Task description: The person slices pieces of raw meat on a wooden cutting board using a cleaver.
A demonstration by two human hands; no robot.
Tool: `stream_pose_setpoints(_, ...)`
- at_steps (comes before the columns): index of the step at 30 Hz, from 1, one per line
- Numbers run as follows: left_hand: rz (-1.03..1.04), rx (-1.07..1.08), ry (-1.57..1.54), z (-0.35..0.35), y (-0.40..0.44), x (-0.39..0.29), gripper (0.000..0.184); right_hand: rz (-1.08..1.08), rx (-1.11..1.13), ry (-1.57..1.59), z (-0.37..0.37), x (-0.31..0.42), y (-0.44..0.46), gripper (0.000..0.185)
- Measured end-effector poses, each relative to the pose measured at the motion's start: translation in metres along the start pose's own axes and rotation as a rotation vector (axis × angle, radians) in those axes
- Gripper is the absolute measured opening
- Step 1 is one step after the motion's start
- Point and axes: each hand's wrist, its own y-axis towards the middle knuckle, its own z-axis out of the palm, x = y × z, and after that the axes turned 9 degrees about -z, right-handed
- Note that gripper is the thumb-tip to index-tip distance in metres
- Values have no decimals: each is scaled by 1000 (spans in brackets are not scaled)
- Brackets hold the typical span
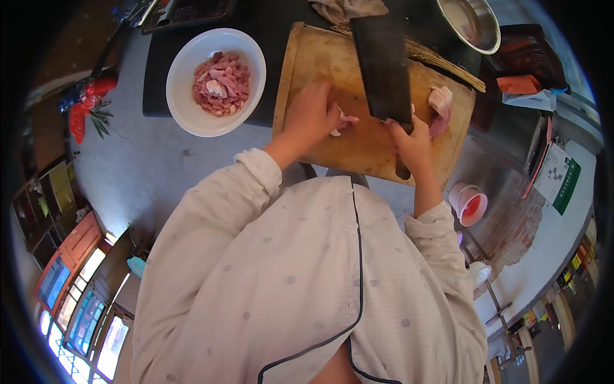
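Observation:
My right hand is closed round the handle of a cleaver, whose broad dark blade points away from me over the wooden cutting board. On the board's left half, my left hand has its fingers curled together around small strips of raw meat. Part of that meat is hidden by the fingers. A larger piece of raw meat, pale on top, lies to the right of the cleaver. Left of the board, a white bowl holds a heap of cut raw meat.
A bundle of thin sticks lies along the board's far edge, with a brown cloth behind. A metal basin stands at the far right. Below right is a pink bucket. A red plastic bag hangs at far left.

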Motion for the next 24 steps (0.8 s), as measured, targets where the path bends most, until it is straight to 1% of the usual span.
stream_pose_setpoints(2, 134, -66, 18, 3, 10, -5, 21, 89, -5, 176, -7, -2, -5, 22)
stream_pose_setpoints(4, -115, 50, -396, 13, 16, -27, 17, 142, -18, 327, -10, 2, -8, 20)
stream_pose_setpoints(5, -241, 108, -602, 16, 19, -35, 17, 165, -17, 371, -10, 4, -9, 16)
stream_pose_setpoints(8, -525, 516, -1200, 24, 47, -29, 22, 220, 7, 524, -9, 9, -12, 19)
stream_pose_setpoints(10, -593, 691, -1317, 12, 45, -39, 24, 234, 41, 655, -12, 10, -15, 21)
stream_pose_setpoints(11, -629, 781, -1373, 7, 43, -43, 25, 232, 24, 664, -14, 9, -17, 21)
stream_pose_setpoints(14, -516, 727, -1223, 13, 41, -35, 26, 223, -3, 684, -22, 4, -20, 21)
stream_pose_setpoints(17, -530, 684, -1166, 12, 38, -46, 27, 215, 14, 688, -27, -2, -27, 21)
stream_pose_setpoints(20, -627, 669, -958, 19, 42, -53, 26, 213, 22, 667, -26, -6, -32, 19)
stream_pose_setpoints(23, -622, 864, -1029, 19, 47, -53, 26, 238, 35, 651, -23, -9, -34, 19)
stream_pose_setpoints(24, -633, 834, -1009, 19, 46, -53, 25, 236, 32, 663, -23, -9, -34, 20)
